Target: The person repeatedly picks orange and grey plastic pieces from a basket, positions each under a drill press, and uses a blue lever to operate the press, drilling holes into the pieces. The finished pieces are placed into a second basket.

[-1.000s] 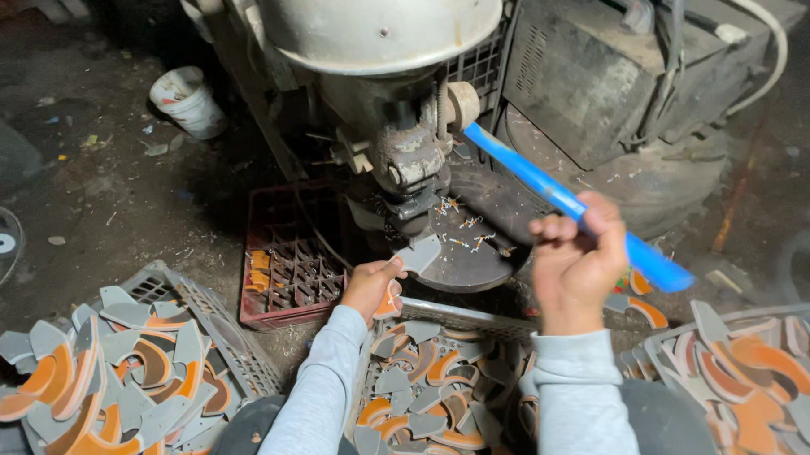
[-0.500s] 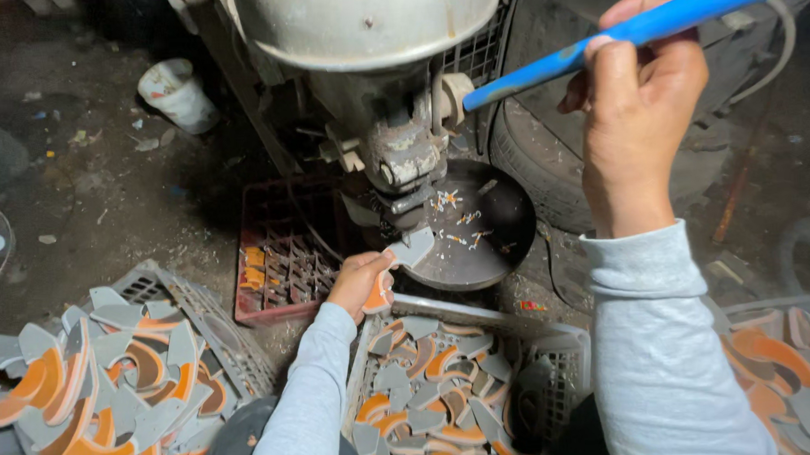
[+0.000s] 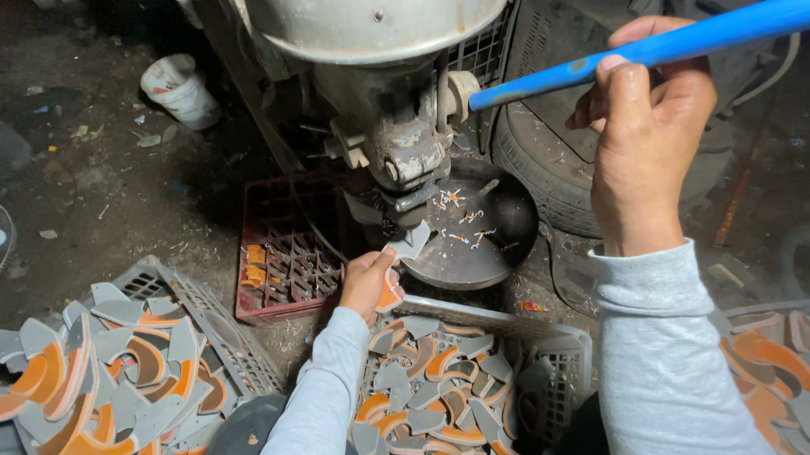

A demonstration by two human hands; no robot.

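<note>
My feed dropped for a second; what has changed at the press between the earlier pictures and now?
The right hand swung the blue lever handle up from low beside the press to high, gripping it throughout. The left hand stayed at the press head, holding the grey-and-orange piece under it. The crates of pieces lie unchanged.

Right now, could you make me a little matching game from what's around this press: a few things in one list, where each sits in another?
Things:
1. blue lever
2. grey-and-orange piece
3. red crate
4. white bucket

Places:
A. on the dirt floor, far left of the machine
B. gripped by the right hand
C. pinched by the left hand under the press head
D. on the floor, left of the round black plate

Pairs: 1-B, 2-C, 3-D, 4-A
</note>
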